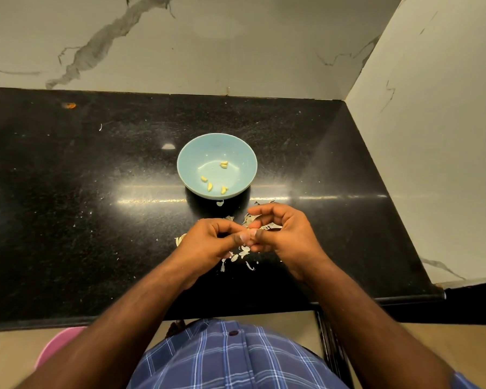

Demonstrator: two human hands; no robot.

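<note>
Both hands were over the black desk, between the bowl and the near edge.

Left grip: fingers curled, thumb and forefinger pinching a small pale piece. Right grip: fingers curled, thumb pressed on the same piece from the other side, forefinger arched above it. The thumbs touched tip to tip. The piece was mostly hidden by the fingertips, so I could not tell what it was or its shape.

The bowl was light blue and stood upright near the middle of the desk, just beyond the hands and apart from them. Four yellowish cloves lay inside, one toward the far side and three toward the near wall.

Papery white peels were scattered on the desk under and around the hands; one scrap lay just at the foot of the bowl. A single stray flake lay well off toward the far left.

An orange speck sat near the far edge, left. A veined marble wall ran along the far edge and the right edge.

A blue checked shirt showed below the near edge, and a pink object lay low on the left, partly cut off by the left forearm.
</note>
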